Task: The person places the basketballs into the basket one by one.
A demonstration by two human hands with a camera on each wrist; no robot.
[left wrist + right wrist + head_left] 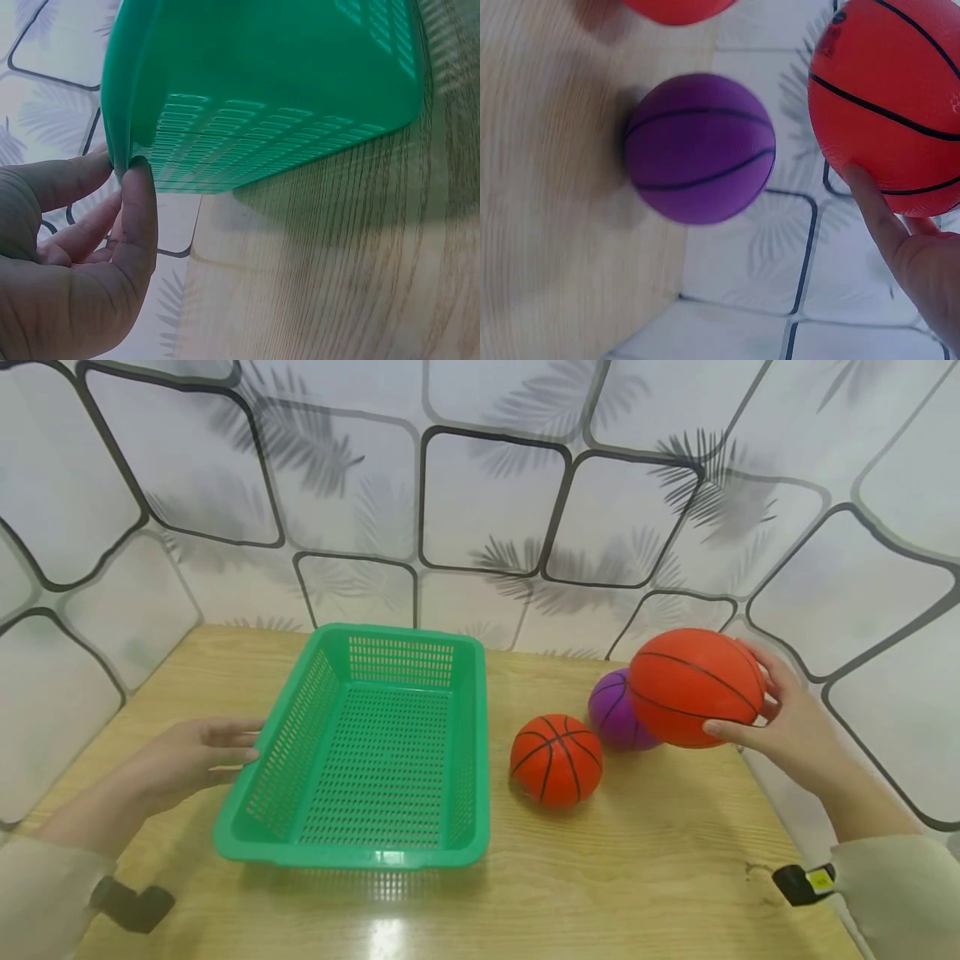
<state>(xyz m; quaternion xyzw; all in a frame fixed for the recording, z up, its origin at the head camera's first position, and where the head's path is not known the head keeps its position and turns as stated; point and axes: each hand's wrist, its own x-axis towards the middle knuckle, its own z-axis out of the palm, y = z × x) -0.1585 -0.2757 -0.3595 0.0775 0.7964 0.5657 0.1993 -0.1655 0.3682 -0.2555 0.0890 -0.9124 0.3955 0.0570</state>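
A green plastic basket [375, 760] with slotted walls stands on the table, nothing inside it. My left hand [191, 760] pinches its left rim between thumb and fingers, as the left wrist view shows from below the rim [120, 112]. Up off the table at the right, my right hand [798, 727] grips a red toy basketball [693, 685], its thumb in front and the fingers behind. Partly hidden by that ball is a purple toy basketball [615, 714], whole in the right wrist view [700, 148]. Another red basketball [557, 762] rests between basket and purple ball.
The wooden table [600, 885] meets a wall [491, 502] with a grey-lined stone and leaf pattern at the back. Similar walls close in on the left [60, 710] and right [892, 693].
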